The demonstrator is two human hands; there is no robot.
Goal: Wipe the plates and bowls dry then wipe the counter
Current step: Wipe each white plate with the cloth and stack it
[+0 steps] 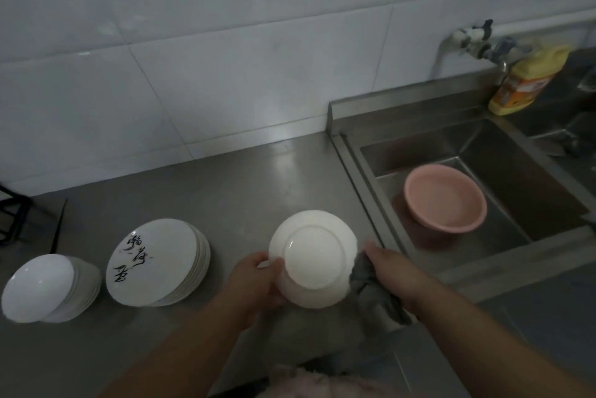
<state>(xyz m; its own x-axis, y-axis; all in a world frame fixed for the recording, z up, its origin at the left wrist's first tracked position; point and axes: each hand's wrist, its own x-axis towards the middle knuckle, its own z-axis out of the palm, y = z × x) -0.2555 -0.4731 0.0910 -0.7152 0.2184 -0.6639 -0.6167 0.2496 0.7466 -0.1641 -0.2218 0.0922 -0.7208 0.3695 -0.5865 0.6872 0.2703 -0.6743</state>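
Observation:
A white plate (314, 255) is held above the steel counter (245, 191) with its underside facing me. My left hand (254, 284) grips its left rim, thumb over the edge. At the plate's right edge my right hand (392, 272) grips a grey cloth (374, 294), which hangs down from the fist. On the left, a stack of white plates (158, 262) with black brush writing on the top one lies on the counter. Further left is a stack of white bowls (48, 288).
A steel sink (464, 139) at the right holds a pink basin (446, 197). A tap (477, 42) sticks out of the tiled wall above it, next to a yellow detergent bottle (525, 78). A black rack (13, 217) stands at the far left edge.

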